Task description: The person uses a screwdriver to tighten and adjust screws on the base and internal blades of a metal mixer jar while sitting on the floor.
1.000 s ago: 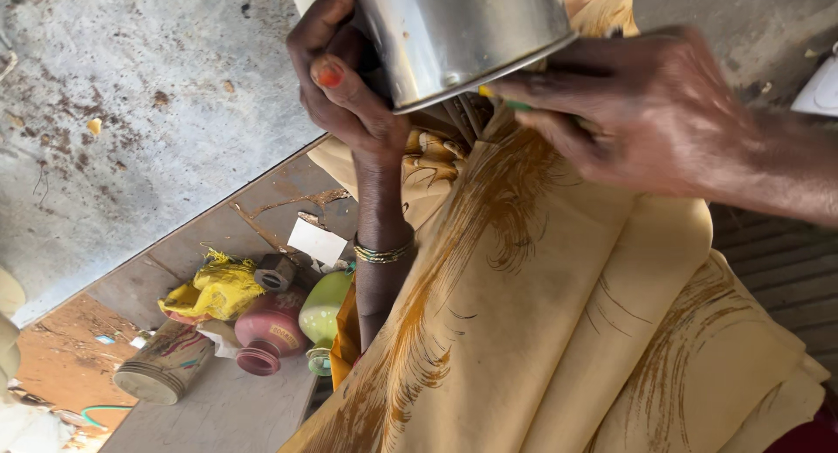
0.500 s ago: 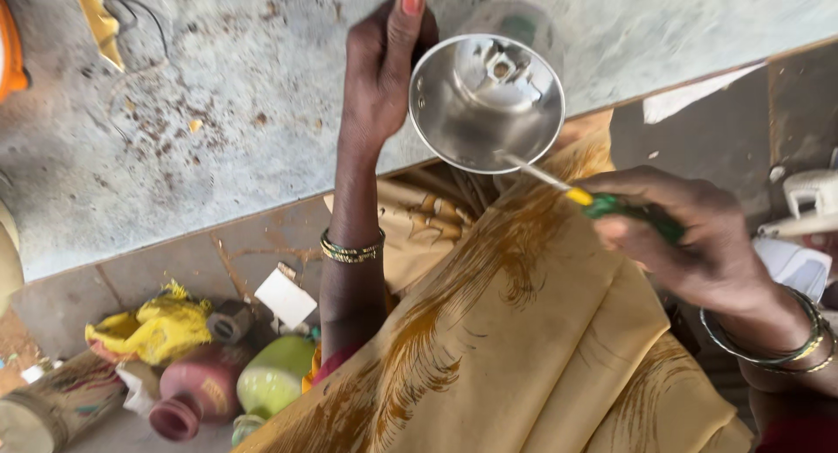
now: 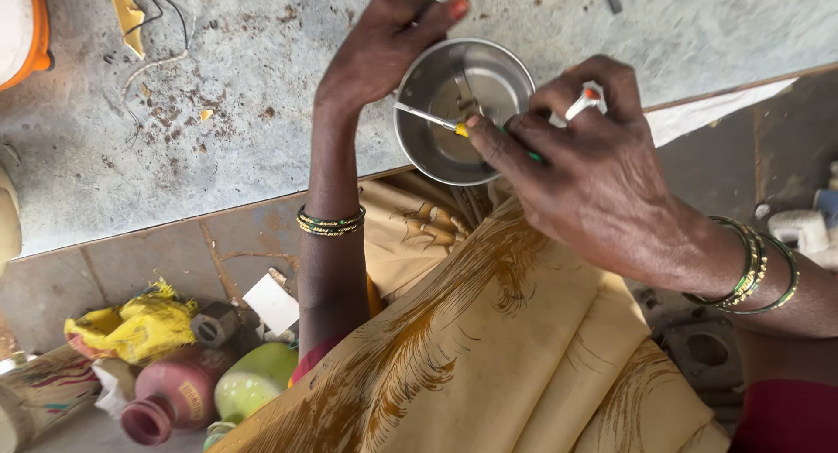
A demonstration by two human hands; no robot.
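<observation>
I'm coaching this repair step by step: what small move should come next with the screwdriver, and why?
Probably seat the screwdriver tip squarely on the fitting in the steel bowl's centre; the right hand holds it slanted, while the left hand grips the rim.

Glossy metal bowl (image 3: 463,111); rough concrete floor (image 3: 218,113)

Two hands up top, the left hand (image 3: 380,47) and the right hand (image 3: 585,161), with one steel bowl (image 3: 463,108) and one thin screwdriver (image 3: 436,121) between them. Down at the lower left, count one maroon pot (image 3: 170,396), one green pot (image 3: 253,383) and one crumpled yellow bag (image 3: 135,326). One orange-rimmed container (image 3: 22,25) sits at the top left corner, and one white card (image 3: 272,303) lies by the pots.
</observation>
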